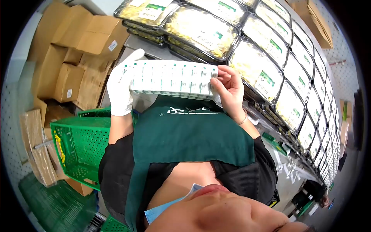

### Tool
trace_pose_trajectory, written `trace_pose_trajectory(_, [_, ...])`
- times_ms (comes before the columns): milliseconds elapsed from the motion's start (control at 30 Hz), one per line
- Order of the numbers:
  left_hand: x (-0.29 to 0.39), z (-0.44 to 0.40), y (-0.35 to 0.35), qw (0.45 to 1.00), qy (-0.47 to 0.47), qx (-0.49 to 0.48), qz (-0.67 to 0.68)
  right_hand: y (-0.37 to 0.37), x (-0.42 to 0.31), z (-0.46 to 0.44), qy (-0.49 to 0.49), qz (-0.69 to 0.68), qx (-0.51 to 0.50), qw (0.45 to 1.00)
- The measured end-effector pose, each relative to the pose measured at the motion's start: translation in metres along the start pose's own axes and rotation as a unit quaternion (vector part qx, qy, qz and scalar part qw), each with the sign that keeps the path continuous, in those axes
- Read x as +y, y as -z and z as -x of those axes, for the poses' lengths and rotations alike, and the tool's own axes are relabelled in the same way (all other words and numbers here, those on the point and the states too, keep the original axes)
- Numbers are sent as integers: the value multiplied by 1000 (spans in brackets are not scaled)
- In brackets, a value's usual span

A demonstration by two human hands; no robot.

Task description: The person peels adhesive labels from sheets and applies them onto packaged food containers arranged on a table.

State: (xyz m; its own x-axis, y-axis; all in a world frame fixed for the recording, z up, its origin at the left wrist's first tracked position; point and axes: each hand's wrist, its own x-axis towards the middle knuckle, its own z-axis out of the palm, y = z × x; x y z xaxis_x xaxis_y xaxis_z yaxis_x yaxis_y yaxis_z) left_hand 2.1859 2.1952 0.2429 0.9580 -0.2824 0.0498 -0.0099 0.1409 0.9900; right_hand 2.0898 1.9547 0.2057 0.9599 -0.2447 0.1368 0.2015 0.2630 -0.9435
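A wide strip of white labels with green print [170,79] stretches between my two hands, above the dark green apron [193,135]. My left hand [120,87], in a white glove, has its fingers closed round the strip's left end. At the right end, my bare right hand [230,87] pinches the strip between thumb and fingers. Just beyond my hands, clear-lidded black trays of pale yellow food [201,31] stand stacked, each with a white and green label on its lid.
More labelled trays [301,85] run along the right in rows. To the left are open cardboard boxes [69,83] on a wooden surface, with a green perforated basket [87,145] below them. A person [309,195] is partly visible at the lower right.
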Motion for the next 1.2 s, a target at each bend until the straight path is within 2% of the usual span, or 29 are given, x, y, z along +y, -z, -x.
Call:
trace_pose_trajectory(67, [7,-9,-21,1000,-15,-9,-14,7,-3,3,1,125,-29,992])
trace_pose_trajectory(133, [5,-20,-33,991,-129,39,-2,7,-10,4,-47,133,4,990])
trace_pose_trajectory(200, [3,-32,-12,996,-76,-40,-9,5,-12,3,-21,59,49,997])
trace_pose_trajectory(233, [2,-38,-2,996,-49,-79,-15,4,-14,4,-39,52,51,997])
trace_pose_trajectory(333, [3,-52,12,993,-5,-117,11,-7,-17,0,-45,6,45,998])
trace_pose_trajectory(400, [4,-54,20,993,-4,-121,18,-15,-20,-6,-67,7,45,997])
trace_pose_trajectory(467, [-3,-58,37,986,-12,-169,-2,-20,-21,-13,-112,-8,32,993])
trace_pose_trajectory(500, [2,-58,31,986,-35,-163,-6,-25,-20,-16,-104,-9,38,994])
trace_pose_trajectory(600, [-7,-66,44,980,-14,-194,47,-35,-15,-25,-88,1,48,995])
trace_pose_trajectory(667, [-5,-70,45,984,-27,-173,43,-38,-13,-30,-87,-8,42,995])
trace_pose_trajectory(733, [-2,-72,53,980,-32,-188,53,-45,-11,-33,-91,11,78,993])
trace_pose_trajectory(800, [9,-77,61,980,-14,-193,40,-48,-11,-36,-86,21,66,994])
trace_pose_trajectory(867, [18,-80,66,970,55,-220,84,-49,-12,-38,-77,24,80,994])
trace_pose_trajectory(900, [16,-83,72,959,32,-247,133,-50,-13,-39,-71,27,91,993])
trace_pose_trajectory(933, [15,-84,78,960,30,-244,134,-52,-13,-41,-67,35,100,992])
trace_pose_trajectory(1000, [14,-86,85,973,15,-226,38,-53,-14,-43,-73,53,93,992])
trace_pose_trajectory(1067, [3,-89,84,966,-16,-246,73,-56,-14,-47,-65,37,93,993])
trace_pose_trajectory(1200, [-2,-88,90,967,31,-227,111,-64,-17,-51,-65,38,102,992])
